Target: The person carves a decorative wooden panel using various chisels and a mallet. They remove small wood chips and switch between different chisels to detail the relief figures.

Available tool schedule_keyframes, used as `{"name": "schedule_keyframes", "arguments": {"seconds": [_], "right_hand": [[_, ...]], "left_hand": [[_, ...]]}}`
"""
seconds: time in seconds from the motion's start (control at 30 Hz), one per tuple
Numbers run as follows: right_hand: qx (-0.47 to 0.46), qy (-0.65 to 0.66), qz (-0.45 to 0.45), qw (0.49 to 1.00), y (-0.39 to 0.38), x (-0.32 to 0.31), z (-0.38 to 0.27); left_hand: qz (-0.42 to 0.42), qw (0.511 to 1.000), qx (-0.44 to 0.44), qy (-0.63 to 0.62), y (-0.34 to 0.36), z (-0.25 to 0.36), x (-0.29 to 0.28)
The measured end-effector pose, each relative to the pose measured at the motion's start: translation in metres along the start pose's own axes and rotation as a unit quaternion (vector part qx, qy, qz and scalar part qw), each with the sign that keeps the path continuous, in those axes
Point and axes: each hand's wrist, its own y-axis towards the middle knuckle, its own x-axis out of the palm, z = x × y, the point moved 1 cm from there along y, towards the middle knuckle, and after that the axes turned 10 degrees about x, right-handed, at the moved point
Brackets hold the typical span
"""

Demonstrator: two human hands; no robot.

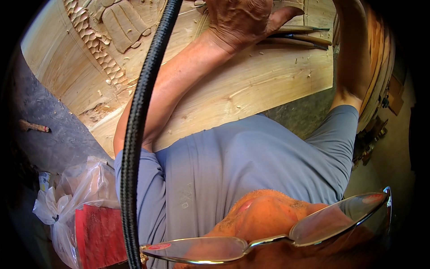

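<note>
My left hand (242, 20) is over a pale wooden board (251, 94), its thumb stretched out to the right. The top edge of the view cuts off its other fingers, so what they hold, if anything, is hidden. Just right of the wrist lie several slim carving tools (298, 39) with dark tips. A band of scooped gouge cuts (96, 47) runs across the board's left part, beside a raised carved shape (124, 26) with grooves. My right forearm (351, 54) reaches up along the right side; the hand itself is out of view.
A black braided cable (142, 98) crosses the view from top to bottom. Lower left are a clear plastic bag (74, 193) and a red sheet (101, 233). A short stick (33, 126) lies on the dark surface at left. Curved wooden pieces (380, 58) stand at right.
</note>
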Motion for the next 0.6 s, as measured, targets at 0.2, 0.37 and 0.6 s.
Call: {"name": "schedule_keyframes", "arguments": {"seconds": [0.2,0.37,0.6], "right_hand": [[0.024,-0.013,-0.005,1.000,0.0018,-0.0020,-0.0093],[0.036,-0.009,-0.009,0.999,0.0037,0.0000,-0.0078],[0.055,0.000,-0.015,0.998,0.0061,0.0008,-0.0082]], "left_hand": [[-0.005,1.000,-0.018,0.007,-0.0013,-0.0002,0.0008],[0.032,0.999,0.004,0.026,0.0018,-0.0008,0.0012],[0.039,0.999,-0.019,0.015,0.0008,-0.0031,0.0056]]}}
